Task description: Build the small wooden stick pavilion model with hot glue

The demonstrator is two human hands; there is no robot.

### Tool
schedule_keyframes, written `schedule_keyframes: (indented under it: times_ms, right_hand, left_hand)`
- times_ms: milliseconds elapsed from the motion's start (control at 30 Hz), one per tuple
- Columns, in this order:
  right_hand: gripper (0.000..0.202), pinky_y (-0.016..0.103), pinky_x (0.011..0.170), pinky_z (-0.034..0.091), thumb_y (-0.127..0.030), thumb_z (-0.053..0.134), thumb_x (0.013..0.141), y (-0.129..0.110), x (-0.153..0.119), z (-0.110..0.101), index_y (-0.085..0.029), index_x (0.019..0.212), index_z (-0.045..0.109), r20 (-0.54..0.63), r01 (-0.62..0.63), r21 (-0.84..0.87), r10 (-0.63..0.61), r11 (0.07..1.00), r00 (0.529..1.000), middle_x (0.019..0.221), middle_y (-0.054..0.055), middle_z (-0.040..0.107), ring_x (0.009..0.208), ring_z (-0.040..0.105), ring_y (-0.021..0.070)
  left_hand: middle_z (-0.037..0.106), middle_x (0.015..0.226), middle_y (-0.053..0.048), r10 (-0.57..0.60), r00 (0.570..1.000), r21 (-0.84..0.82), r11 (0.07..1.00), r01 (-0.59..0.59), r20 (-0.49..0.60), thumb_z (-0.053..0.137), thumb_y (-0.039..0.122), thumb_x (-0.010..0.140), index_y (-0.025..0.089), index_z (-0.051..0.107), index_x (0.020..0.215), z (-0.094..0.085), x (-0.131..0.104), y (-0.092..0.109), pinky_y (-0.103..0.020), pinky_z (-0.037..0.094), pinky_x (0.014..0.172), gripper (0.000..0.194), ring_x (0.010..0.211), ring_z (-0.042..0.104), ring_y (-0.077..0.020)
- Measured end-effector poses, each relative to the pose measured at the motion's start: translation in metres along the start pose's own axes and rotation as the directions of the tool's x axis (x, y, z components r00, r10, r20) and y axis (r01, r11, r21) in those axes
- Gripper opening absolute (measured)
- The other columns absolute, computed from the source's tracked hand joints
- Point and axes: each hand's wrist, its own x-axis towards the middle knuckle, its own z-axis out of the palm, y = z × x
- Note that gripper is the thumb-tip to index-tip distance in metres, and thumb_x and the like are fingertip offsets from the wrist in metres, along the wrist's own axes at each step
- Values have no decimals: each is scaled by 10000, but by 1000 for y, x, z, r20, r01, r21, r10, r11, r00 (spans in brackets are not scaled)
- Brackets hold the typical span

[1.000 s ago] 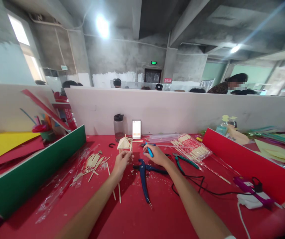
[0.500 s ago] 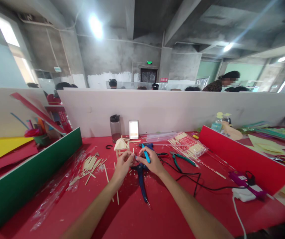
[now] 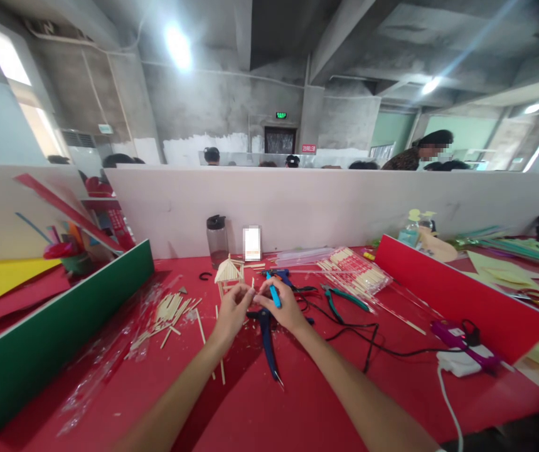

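My left hand [image 3: 235, 306] is closed in a pinch, and a short pale stick [image 3: 253, 283] shows at its fingertips. Close beside it, my right hand [image 3: 287, 307] is closed around a slim bright-blue pen-like tool [image 3: 273, 292], which slants up between the fingers. The fingertips of both hands nearly meet, and whatever lies between them is too small to make out. Just behind my left hand stands a small stick-built pavilion [image 3: 229, 271] with a pointed roof. Dark-blue-handled pliers [image 3: 267, 345] lie below my hands on the red tabletop [image 3: 231, 414].
Loose sticks [image 3: 170, 312] are piled at left near crumpled clear film [image 3: 102, 370]. Green-handled pliers [image 3: 348, 299], bagged sticks [image 3: 354, 270] and a black cord [image 3: 401, 353] lie at right. A bottle [image 3: 217, 242] stands behind; green [image 3: 76, 326] and red [image 3: 457, 295] boards flank the workspace.
My right fingertips have drawn slightly nearer to my left ones. Both hands otherwise keep their place and grip, and the whole view has shifted a little.
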Motion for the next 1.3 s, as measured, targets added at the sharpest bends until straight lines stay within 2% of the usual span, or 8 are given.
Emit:
schedule_keyframes:
  times_ms: [167, 300, 467, 600, 667, 800, 1100, 1300]
  right_hand:
    - [416, 288, 620, 523, -554, 561, 884, 7, 8, -11, -208, 1105, 629, 12, -161, 336, 167, 928, 986, 776, 26, 681, 630, 635, 154]
    - [448, 252, 550, 485, -568, 584, 861, 11, 9, -18, -161, 1011, 697, 52, -224, 444, 225, 868, 973, 665, 20, 650, 565, 588, 130]
    - [334, 246, 542, 490, -499, 687, 793, 4, 6, -12, -190, 920, 675, 78, -259, 427, 250, 866, 965, 716, 20, 685, 594, 615, 139]
    - [321, 263, 565, 512, -488, 658, 818, -1, 7, -9, -201, 960, 647, -27, -181, 419, 212, 890, 977, 780, 37, 698, 667, 648, 163]
    - [312, 283, 607, 538, -482, 634, 842, -2, 7, -8, -209, 992, 633, -63, -131, 368, 166, 921, 984, 862, 52, 705, 757, 670, 185]
    - [270, 314, 733, 558, -407, 721, 786, 0, 3, 0, -218, 943, 609, 1, -66, 195, 68, 978, 998, 893, 32, 689, 837, 674, 195]
    - [234, 322, 810, 548, -340, 714, 781, 1, 0, 6, -230, 914, 557, 43, -93, 155, 87, 984, 995, 880, 13, 675, 870, 677, 195]
    - [303, 296, 729, 549, -326, 705, 772, 2, 1, 7, -229, 1004, 536, -74, -65, 124, 75, 990, 994, 877, 3, 642, 764, 645, 164]
  left_hand:
    - [601, 676, 11, 21, 998, 40, 999, -19, -54, 643, 482, 833, 169, 621, 796, -11, 4, 8, -234, 438, 633, 316, 636, 553, -130]
    - [623, 701, -1, 40, 995, 40, 999, -36, -90, 645, 485, 831, 166, 640, 818, -16, 6, 10, -230, 423, 632, 320, 649, 554, -133]
    - [620, 687, 10, 19, 993, 21, 1000, -17, -117, 668, 508, 801, 177, 641, 819, -16, 7, 7, -232, 421, 627, 333, 643, 560, -138]
    - [619, 688, 8, 36, 994, 56, 998, -31, -103, 647, 501, 821, 179, 633, 818, -16, 7, 10, -240, 428, 641, 322, 649, 568, -144]
    - [621, 690, 4, 61, 996, 119, 991, -53, -67, 630, 483, 838, 180, 627, 809, -15, 6, 14, -245, 430, 641, 305, 645, 565, -146]
    - [618, 697, -3, 95, 995, 229, 969, -91, -6, 624, 463, 845, 184, 621, 780, -10, 3, 17, -249, 428, 625, 286, 635, 546, -146]
    - [628, 734, -11, 69, 996, 95, 993, -64, -58, 606, 472, 850, 191, 615, 826, -7, 1, 20, -278, 490, 697, 283, 703, 606, -171]
    - [613, 761, -8, 59, 996, 77, 996, -54, -63, 628, 481, 831, 195, 587, 806, -5, 0, 20, -268, 485, 699, 290, 722, 592, -167]
